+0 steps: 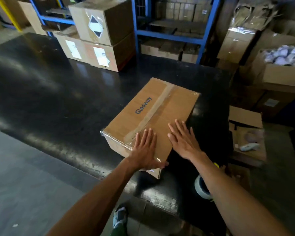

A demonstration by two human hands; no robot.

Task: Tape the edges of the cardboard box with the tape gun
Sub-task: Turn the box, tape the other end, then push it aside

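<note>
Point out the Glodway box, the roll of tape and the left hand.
Glodway box (pixel 162 106): head view, on the taped seam of its top face.
roll of tape (pixel 202 188): head view, on its visible rim below the right forearm.
left hand (pixel 146 147): head view, on the back of the hand, flat on the box.

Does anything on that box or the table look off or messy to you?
Mostly tidy. The cardboard box lies askew on the black table, near corner overhanging the edge. Both hands lie flat on top. The tape roll sits by the right forearm, unheld.
</note>
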